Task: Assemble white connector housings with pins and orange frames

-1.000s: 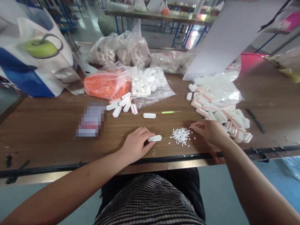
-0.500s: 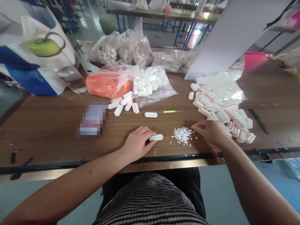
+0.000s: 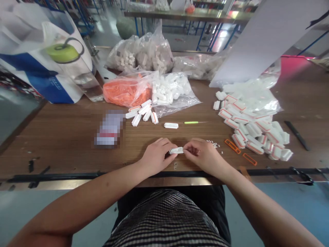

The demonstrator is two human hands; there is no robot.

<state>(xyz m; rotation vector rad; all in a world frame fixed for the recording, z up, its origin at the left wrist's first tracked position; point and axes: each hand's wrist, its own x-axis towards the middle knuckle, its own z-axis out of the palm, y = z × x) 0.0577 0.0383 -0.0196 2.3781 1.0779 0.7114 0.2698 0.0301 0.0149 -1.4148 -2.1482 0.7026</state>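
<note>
left grip (image 3: 157, 156) and right grip (image 3: 202, 154) hold a white strip (image 3: 176, 150) — ends hidden.

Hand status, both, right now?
Left hand: closed, holding the white plastic strip.
Right hand: closed, pinching the strip's other end.

"What's that between the hands?"

"A small white plastic strip (image 3: 176, 150), lying lengthwise, its top looks speckled with little pegs."

"Who's got hold of it?"

"Both. The left hand (image 3: 156, 156) presses against one end, and the right hand (image 3: 202, 157) pinches the other."

"And those crumbs?"

"Tiny white pegs (image 3: 212, 142), a thin scatter just beyond the right hand."
</note>
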